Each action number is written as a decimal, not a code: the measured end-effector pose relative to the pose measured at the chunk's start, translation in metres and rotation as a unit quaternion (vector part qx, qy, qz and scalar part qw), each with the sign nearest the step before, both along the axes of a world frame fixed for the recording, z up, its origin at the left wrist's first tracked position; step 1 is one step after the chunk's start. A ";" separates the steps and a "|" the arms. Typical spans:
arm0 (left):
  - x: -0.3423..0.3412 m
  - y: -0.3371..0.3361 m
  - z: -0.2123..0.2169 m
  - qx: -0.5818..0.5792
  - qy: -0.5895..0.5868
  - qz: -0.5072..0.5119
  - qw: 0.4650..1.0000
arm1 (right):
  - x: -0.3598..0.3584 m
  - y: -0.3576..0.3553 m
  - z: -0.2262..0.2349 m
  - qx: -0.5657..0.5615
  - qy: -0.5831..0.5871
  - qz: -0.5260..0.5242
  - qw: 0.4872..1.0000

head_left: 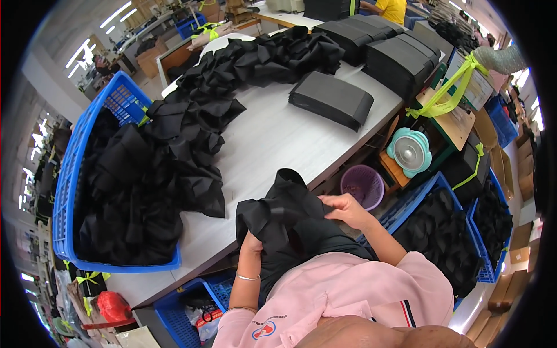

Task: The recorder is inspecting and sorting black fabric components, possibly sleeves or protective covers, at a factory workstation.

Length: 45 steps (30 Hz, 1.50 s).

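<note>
One black cloth [284, 213], not done, I think.
My left grip [252, 242] and right grip [347, 210] hold it; the heap [255, 62] on the bench [272, 142] may be done or left.

Looks like a textile workshop or factory floor, judging by a long worktable [278, 136] heaped with black cloth [255, 64], stacks of black panels [332, 97], blue plastic crates [61, 226], cardboard boxes [513, 293] and strip lights [115, 15].

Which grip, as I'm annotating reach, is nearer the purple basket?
Right. The right grip holds the black fabric just below and left of the purple basket in view; the left grip is farther left, partly hidden by fabric.
</note>
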<state>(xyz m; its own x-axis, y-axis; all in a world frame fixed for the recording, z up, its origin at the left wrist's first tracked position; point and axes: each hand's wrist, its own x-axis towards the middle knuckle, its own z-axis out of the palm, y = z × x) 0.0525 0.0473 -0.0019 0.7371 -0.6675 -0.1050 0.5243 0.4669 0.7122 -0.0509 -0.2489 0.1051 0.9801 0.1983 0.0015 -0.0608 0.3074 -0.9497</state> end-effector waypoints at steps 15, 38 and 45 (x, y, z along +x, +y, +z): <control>0.016 0.006 0.011 -0.011 0.035 0.069 0.997 | 0.050 -0.040 0.016 -0.229 -0.114 -0.022 0.966; 0.059 -0.036 0.061 0.225 -0.151 0.260 0.927 | 0.094 0.079 -0.040 -0.287 -0.122 -0.264 0.913; 0.047 -0.043 0.062 -0.012 0.009 0.016 1.000 | 0.130 0.066 -0.069 -0.311 -0.041 -0.186 0.931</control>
<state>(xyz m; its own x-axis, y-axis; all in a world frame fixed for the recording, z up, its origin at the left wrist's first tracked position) 0.0999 0.0042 0.0597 0.7557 -0.6468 -0.1031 0.5220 0.4997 0.6912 0.0796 -0.1824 0.0366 0.9828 -0.1675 0.0774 0.0204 -0.3186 -0.9477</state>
